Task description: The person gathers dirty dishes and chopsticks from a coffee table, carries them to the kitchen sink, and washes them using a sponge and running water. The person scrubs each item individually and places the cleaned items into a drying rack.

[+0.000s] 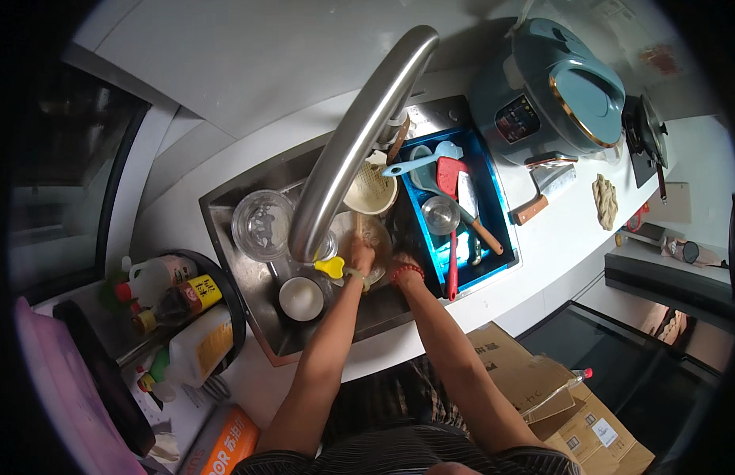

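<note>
My left hand (pixel 363 259) is over a round bowl (pixel 380 235) of cloudy water in the steel sink (pixel 255 297). A narrow light-brown shape sticks up from its fingers, and I cannot tell what it is. My right hand (pixel 406 262) reaches down at the bowl's right side, its fingers hidden in shadow. Just left of my left hand is a small yellow object (pixel 330 268). A cream perforated strainer (pixel 373 189) rests behind the bowl. Further left are a clear glass bowl (pixel 263 225) with suds and a small white bowl (pixel 301 298).
A curved steel faucet (pixel 367 136) arches over the sink. The blue basin (pixel 504 237) on the right holds a red spatula (pixel 449 175), a glass cup (pixel 441 215) and knives. Beyond stand a cleaver (pixel 545 193) and a blue-grey rice cooker (pixel 557 101). Bottles (pixel 189 300) crowd the left.
</note>
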The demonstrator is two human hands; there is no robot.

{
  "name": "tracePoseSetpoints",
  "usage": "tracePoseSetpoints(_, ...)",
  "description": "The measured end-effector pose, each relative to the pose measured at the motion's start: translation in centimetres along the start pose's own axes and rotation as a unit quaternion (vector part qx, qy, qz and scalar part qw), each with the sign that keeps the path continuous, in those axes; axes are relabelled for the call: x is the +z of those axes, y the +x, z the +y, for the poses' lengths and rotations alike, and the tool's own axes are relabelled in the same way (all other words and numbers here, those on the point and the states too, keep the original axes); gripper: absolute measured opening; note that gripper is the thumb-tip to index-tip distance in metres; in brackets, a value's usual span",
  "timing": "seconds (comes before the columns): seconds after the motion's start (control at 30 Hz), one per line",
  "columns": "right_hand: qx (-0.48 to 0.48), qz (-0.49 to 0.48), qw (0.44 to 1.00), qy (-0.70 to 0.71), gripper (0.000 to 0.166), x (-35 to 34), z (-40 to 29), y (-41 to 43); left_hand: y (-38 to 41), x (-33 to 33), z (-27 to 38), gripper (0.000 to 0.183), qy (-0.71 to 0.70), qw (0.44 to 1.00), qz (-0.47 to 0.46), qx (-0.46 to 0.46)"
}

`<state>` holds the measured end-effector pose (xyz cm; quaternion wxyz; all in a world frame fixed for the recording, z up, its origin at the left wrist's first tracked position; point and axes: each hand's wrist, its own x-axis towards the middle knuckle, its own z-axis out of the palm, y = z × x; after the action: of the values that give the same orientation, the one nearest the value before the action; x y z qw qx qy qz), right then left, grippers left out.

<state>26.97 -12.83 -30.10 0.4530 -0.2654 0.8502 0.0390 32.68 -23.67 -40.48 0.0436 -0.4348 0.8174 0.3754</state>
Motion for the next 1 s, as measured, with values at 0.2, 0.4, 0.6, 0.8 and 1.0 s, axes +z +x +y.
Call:
tracePoseSetpoints(0.2,0.092,0.153,0.971,0.161,0.031,-3.3,1.7,8.7,-2.7,-6.5,2.9,0.016,-0.173,0.982,-0.049,0.057)
tracePoseSetpoints(0.4,0.074,0.137,0.961,0.23,0.033,-3.3,2.8,9.6,-3.5,-10.5,3.7,0.01,-0.417,0.863,-0.216,-0.189)
tracePoseSetpoints(0.6,0.1,0.286,0.888,0.345,0.037,-2.1,-4.0,2.3,-3.4,-11.4,-0.8,0.007,-0.395,0.833,-0.295,-0.252)
tracePoseSetpoints(0.8,0.134,0.178,0.923,0.314,0.058,0.4,-8.0,1.8,-3.2,-10.1,-0.5,0.044,-0.42,0.84,-0.279,-0.202)
tracePoseSetpoints(1.0,0.025,0.173,0.947,0.269,0.043,-0.3,-9.8,2.7,-0.1,-5.2,-7.5,0.057,0.022,0.989,-0.117,0.087)
